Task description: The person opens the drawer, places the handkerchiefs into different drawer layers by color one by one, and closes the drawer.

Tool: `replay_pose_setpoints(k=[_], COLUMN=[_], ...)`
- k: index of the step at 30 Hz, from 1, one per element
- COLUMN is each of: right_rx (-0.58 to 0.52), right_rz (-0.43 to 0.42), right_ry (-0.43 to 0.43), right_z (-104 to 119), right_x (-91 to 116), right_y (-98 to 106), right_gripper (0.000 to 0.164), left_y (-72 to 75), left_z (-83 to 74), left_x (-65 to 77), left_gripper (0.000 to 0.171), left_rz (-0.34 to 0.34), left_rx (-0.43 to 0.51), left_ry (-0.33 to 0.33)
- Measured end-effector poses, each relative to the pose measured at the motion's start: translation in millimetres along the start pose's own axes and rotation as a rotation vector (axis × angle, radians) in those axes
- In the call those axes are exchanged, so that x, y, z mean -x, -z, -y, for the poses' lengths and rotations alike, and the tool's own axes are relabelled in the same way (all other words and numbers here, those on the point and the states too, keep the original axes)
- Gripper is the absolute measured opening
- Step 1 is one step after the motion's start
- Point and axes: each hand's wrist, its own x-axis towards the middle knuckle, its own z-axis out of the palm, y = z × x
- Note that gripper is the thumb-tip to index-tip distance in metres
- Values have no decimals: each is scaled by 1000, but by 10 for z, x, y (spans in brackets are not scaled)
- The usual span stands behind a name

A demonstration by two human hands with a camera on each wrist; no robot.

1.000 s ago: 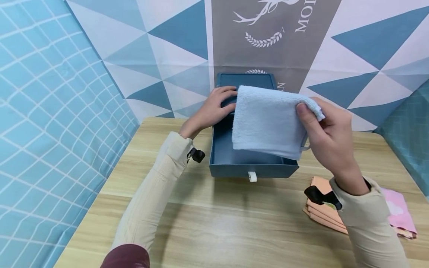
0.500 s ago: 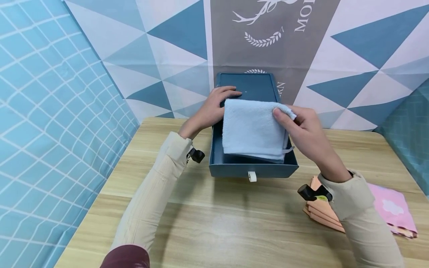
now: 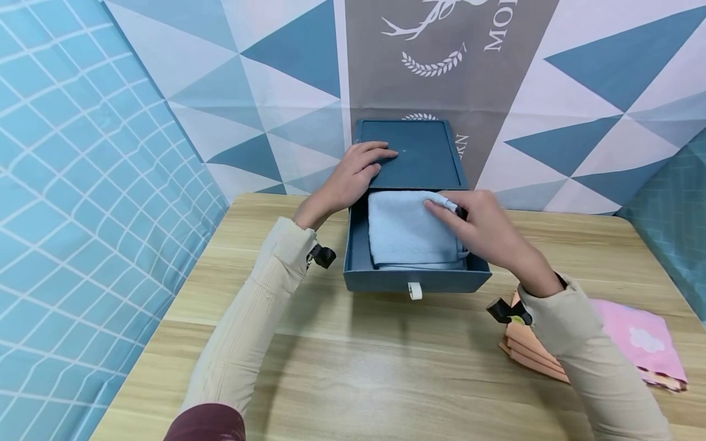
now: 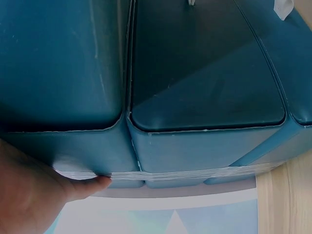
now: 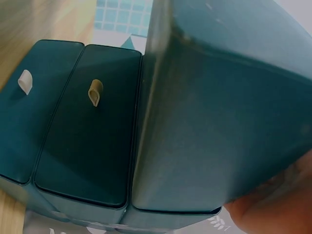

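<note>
A light blue folded towel (image 3: 410,226) lies low inside the top drawer (image 3: 386,280), which is pulled out from a dark blue drawer cabinet (image 3: 419,153). My right hand (image 3: 485,226) pinches the towel's far right corner, thumb on top, at the drawer's right wall. A small black piece shows beside those fingers. On the left side of the cabinet top rests my left hand (image 3: 355,174), fingers extended over its edge. From the left wrist, its thumb (image 4: 87,187) is seen against the cabinet's back edge. The right wrist view shows the drawer's side hiding the towel.
A white pull tab (image 3: 415,291) hangs on the drawer front. An orange folded cloth (image 3: 532,349) and a pink one with a white flower (image 3: 642,340) lie at the right of the wooden table (image 3: 364,367). Patterned sheets stand behind and at the left.
My right hand has moved left and lowered the towel from above the drawer down into it. The left hand has stayed on the cabinet top.
</note>
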Motion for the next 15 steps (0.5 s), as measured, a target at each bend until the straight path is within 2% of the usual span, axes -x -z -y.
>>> replay_pose_setpoints(k=[7, 15], right_rx=[52, 129], right_rz=[15, 91], right_ry=[95, 93], right_z=[10, 72], right_x=[-13, -42], right_y=[-70, -79], right_gripper=[25, 16], left_y=[-11, -8], left_z=[4, 2], left_x=[-6, 3], left_gripper=[42, 40], left_rz=[0, 5], left_rx=[3, 16], left_ry=[-17, -2])
